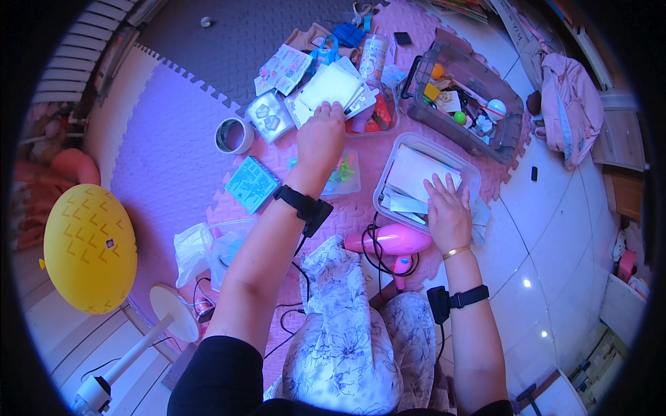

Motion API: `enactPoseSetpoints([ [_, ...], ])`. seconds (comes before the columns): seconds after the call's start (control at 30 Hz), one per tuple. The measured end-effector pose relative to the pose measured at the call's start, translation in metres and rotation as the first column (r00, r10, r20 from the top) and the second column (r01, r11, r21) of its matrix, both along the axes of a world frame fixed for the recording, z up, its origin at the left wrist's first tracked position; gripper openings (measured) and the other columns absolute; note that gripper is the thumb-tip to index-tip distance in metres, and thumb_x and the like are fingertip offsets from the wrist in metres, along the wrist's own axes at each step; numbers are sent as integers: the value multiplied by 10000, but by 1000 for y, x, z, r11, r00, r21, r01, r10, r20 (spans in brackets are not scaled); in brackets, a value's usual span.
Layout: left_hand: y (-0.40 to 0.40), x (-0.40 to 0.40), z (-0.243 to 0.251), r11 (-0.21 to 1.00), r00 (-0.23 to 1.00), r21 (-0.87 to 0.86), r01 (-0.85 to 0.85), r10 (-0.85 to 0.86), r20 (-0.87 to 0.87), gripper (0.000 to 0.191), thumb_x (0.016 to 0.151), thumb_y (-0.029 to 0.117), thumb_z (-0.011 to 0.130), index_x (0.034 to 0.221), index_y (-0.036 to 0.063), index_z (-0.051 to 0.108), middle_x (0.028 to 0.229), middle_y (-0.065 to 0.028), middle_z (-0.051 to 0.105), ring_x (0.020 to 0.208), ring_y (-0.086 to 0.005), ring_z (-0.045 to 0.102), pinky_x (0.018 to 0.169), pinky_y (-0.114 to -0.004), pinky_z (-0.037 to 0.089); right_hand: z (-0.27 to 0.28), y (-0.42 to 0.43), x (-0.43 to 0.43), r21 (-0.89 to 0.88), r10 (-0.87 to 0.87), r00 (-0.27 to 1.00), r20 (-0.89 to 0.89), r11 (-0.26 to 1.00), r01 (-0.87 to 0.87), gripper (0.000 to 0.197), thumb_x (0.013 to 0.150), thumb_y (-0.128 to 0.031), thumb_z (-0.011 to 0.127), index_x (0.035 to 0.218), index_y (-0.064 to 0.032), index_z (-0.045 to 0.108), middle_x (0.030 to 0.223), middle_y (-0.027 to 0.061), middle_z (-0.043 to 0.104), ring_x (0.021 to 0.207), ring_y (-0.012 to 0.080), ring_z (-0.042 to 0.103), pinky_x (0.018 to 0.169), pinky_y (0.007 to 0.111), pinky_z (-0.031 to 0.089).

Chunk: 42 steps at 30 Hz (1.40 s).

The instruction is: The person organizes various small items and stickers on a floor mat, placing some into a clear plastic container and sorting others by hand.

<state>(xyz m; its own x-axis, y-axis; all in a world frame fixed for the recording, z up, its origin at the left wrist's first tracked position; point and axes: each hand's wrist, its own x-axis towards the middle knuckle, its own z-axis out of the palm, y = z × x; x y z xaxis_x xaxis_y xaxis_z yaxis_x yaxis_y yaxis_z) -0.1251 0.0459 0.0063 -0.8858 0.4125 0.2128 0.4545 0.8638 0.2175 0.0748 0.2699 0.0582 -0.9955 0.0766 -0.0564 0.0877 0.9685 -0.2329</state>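
Note:
My left hand (322,132) reaches forward, its fingertips on the near edge of a stack of white paper sheets (330,86). Whether it grips them is hidden by the back of the hand. That stack lies partly over a clear plastic box (393,122) with red items inside. Spread flat, my right hand (451,218) rests on white papers (416,169) in a translucent plastic bin (382,192). Between my arms sits a small clear case (351,179) of bright green and orange pieces. A pink hair dryer (387,238) with a black cord lies just before my knees.
A grey storage bin (458,122) of mixed small items stands at far right. On the left are a roll of tape (234,136), a turquoise box (252,184), a plastic bag (192,252) and a yellow balloon (91,249). A pink backpack (570,109) rests by the cabinets.

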Motion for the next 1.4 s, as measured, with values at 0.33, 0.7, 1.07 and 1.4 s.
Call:
enactPoseSetpoints([
  [0.33, -2, -9, 3, 999, 1000, -34, -18, 17, -16, 139, 928, 187, 549, 862, 68, 579, 832, -128, 696, 674, -288, 697, 546, -415, 547, -1, 0, 2, -12, 2, 1000, 8, 1000, -2, 366, 917, -98, 553, 1267, -156, 638, 1381, 70, 582, 1365, 264, 460, 1137, 559, 277],
  [0.7, -1, 13, 32, 988, 990, 155, -16, 37, -134, 111, 873, 166, 647, 914, 78, 595, 764, -98, 693, 593, -285, 675, 497, -397, 525, -1, 1, 5, -41, -19, 999, -38, 999, 17, 378, 918, -101, 555, 1287, -154, 618, 1373, 70, 587, 1355, 259, 473, 1140, 552, 275],
  [1.07, 43, 76, 63, 807, 809, 129, 576, -542, -227, 239, 830, 113, 587, 1050, 21, 606, 1174, -143, 671, 1077, -261, 676, 897, -367, 567, -3, 5, 11, -40, -45, 998, -48, 998, 43, 370, 910, -116, 573, 1278, -131, 603, 1333, 84, 614, 1346, 269, 483, 1137, 570, 266],
  [1.4, 59, 91, 36, 738, 736, 37, 674, -665, -130, 204, 796, 112, 591, 978, 21, 610, 1105, -135, 685, 1014, -249, 698, 848, -370, 576, -10, 13, 20, -8, -202, 978, -44, 979, 202, 566, 867, -139, 656, 1385, -46, 449, 1346, 159, 584, 1364, 316, 454, 1144, 578, 244],
])
